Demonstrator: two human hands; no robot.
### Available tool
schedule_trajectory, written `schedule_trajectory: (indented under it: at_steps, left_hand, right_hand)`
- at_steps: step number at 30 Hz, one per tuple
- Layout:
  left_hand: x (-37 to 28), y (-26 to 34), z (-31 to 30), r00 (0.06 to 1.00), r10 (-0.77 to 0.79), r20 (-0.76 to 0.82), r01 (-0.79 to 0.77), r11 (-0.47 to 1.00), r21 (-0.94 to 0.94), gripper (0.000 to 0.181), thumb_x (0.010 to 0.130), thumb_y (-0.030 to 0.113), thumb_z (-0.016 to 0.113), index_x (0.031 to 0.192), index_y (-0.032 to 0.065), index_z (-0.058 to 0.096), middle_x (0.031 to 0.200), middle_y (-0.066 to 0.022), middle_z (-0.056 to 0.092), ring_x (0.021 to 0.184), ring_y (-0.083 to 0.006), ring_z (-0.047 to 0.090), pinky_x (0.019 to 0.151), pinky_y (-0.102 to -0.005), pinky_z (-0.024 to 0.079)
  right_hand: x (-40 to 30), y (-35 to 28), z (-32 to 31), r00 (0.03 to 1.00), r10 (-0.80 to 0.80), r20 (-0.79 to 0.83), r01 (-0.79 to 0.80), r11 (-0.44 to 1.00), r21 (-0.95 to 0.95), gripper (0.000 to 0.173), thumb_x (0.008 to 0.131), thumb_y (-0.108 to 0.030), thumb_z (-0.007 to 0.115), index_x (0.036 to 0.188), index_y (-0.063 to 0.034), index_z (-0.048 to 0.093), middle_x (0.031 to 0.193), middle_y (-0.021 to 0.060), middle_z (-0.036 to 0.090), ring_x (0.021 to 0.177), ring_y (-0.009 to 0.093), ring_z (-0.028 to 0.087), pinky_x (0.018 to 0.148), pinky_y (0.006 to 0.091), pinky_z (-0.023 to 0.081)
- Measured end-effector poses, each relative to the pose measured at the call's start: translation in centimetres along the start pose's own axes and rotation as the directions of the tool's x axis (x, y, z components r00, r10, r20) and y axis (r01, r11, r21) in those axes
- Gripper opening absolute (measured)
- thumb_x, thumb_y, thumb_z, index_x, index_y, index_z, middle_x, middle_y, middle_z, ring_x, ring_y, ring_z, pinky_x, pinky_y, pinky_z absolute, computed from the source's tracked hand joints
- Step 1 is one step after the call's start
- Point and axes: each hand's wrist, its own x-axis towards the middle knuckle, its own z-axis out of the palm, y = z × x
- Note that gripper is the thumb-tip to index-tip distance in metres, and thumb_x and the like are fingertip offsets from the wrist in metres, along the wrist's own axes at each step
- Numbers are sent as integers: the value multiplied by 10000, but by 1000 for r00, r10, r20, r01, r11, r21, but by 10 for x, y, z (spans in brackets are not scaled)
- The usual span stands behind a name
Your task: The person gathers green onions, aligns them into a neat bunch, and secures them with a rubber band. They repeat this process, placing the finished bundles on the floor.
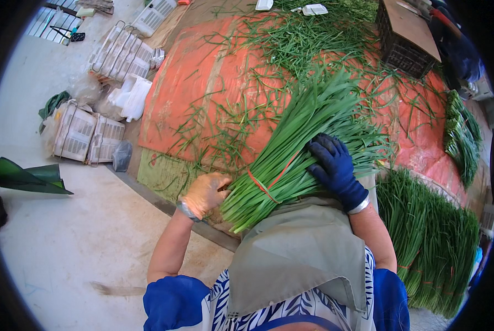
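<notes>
A thick bundle of garlic chives (pixel 288 145) lies slanted across my lap, over a grey-green apron (pixel 300 256). A red band (pixel 263 188) circles it near the cut stem ends, and a strip of the same red runs up along the leaves towards my right hand. My right hand (pixel 331 169), in a dark blue glove, rests over the upper right side of the bundle with its fingers curled onto the leaves. My left hand (pixel 207 192), in a pale orange glove, is at the stem ends; its fingertips are partly hidden there.
Loose chive leaves (pixel 313 41) litter an orange tarp (pixel 214 82). More tied bundles (pixel 429 240) stand at my right, beside another bundle (pixel 462 136). White plastic crates (pixel 75 132) and a white jug (pixel 135 97) sit at left. A dark crate (pixel 408 45) bears a board; a person (pixel 462 53) is beyond.
</notes>
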Motion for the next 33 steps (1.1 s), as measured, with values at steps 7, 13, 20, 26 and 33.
schedule_trajectory:
  at_steps: [7,13,20,26,33]
  left_hand:
    - [-7,-5,17,980,72,-187,-48,990,131,198,806,241,632,929,94,682,847,-156,659,743,-349,627,598,-416,503]
    - [-13,-7,11,949,-63,-308,88,994,66,279,839,272,627,981,34,663,847,-188,658,788,-340,641,662,-420,506]
    - [36,113,4,989,87,-117,-69,987,147,1322,516,417,875,1455,-17,52,1373,-248,380,1224,-370,445,1005,-412,387]
    - [68,102,11,982,137,-133,-142,989,-28,1361,465,310,908,1462,15,31,1404,-239,348,1264,-357,411,1032,-438,367]
    - [95,21,-18,937,-18,348,301,546,-782,866,626,135,799,1364,10,362,1212,-110,567,1120,-243,548,954,-387,460]
  right_hand:
    - [-2,3,0,998,-18,-66,21,998,52,536,738,-342,669,1217,-129,555,1206,126,554,1155,343,494,974,482,368]
    - [-5,6,13,999,-33,-15,33,998,55,553,819,-399,614,1299,-159,478,1279,120,488,1200,324,448,961,519,345]
    - [0,0,5,1000,19,16,-18,999,-51,592,782,-397,644,1304,-178,471,1281,86,489,1214,294,440,996,500,330]
    - [-3,-27,-58,949,6,-317,-65,982,-176,629,722,-334,714,1290,-173,498,1261,86,510,1206,305,449,1042,536,290]
    - [-51,-29,-105,859,206,-469,-181,979,99,536,710,-73,740,1207,-42,542,1186,161,561,1098,343,543,931,417,442]
